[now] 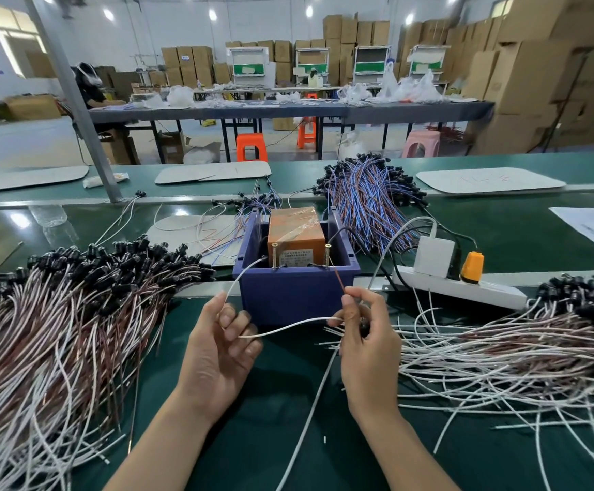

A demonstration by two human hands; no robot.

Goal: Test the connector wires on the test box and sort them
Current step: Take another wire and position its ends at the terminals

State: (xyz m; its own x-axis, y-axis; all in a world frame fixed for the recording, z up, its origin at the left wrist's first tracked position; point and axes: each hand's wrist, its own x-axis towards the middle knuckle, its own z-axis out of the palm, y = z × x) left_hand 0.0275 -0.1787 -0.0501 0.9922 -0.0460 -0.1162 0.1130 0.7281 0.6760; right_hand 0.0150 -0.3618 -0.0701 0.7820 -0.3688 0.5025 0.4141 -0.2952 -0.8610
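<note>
Your green table [238,437] carries the left wire heap [58,331] and the right wire heap [500,349]. The blue test box [288,299] stands between them, just beyond your hands. Your left hand [217,345] curls round a white wire [288,326]. Your right hand [366,341] pinches a brown wire [339,282] that slants up to the box.

orange stools [251,147] | stacked cartons [536,76] | white power strip [465,287]

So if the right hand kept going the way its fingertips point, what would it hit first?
Probably the front wall of the blue test box, just beyond the right hand pinching a reddish wire; depth is unclear.
</note>
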